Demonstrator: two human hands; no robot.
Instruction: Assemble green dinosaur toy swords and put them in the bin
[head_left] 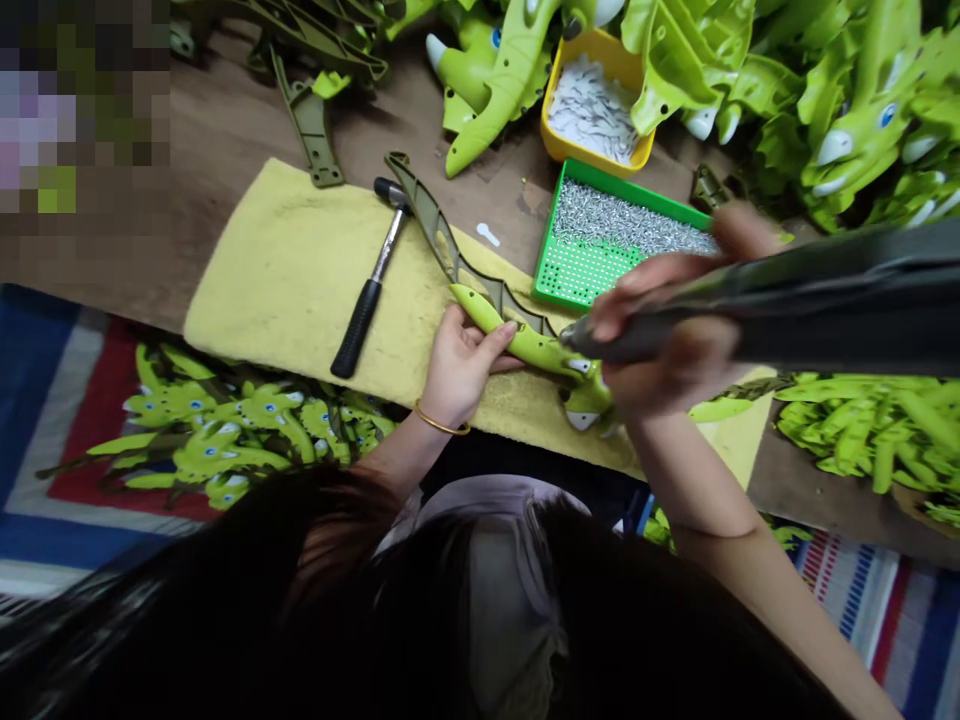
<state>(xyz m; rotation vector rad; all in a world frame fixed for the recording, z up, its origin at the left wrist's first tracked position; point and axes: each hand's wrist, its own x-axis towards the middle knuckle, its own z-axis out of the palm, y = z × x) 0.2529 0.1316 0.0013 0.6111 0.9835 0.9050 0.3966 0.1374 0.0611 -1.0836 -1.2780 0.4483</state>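
My left hand (pixel 463 365) grips a bright green plastic toy dragon (pixel 536 350) by its long neck, thumb on top, over the yellow cloth. The toy's head, with white parts, lies under my right hand. A curved olive plastic piece (pixel 429 215) with open ribs runs along the toy's upper side toward the upper left. My right hand (pixel 667 320), a little blurred, is wrapped round a dark power screwdriver (pixel 825 300). Its tip is at the toy, near the head; whether it touches a screw is too small to tell.
A hammer (pixel 369 300) lies on the yellow cloth (pixel 255 265). Beyond it stand a green basket (pixel 577 270) of small screws and a yellow bin (pixel 559 145) of white pieces. Green toy parts (pixel 862 130) pile up at the back; finished-looking toys (pixel 217 430) lie in a heap lower left.
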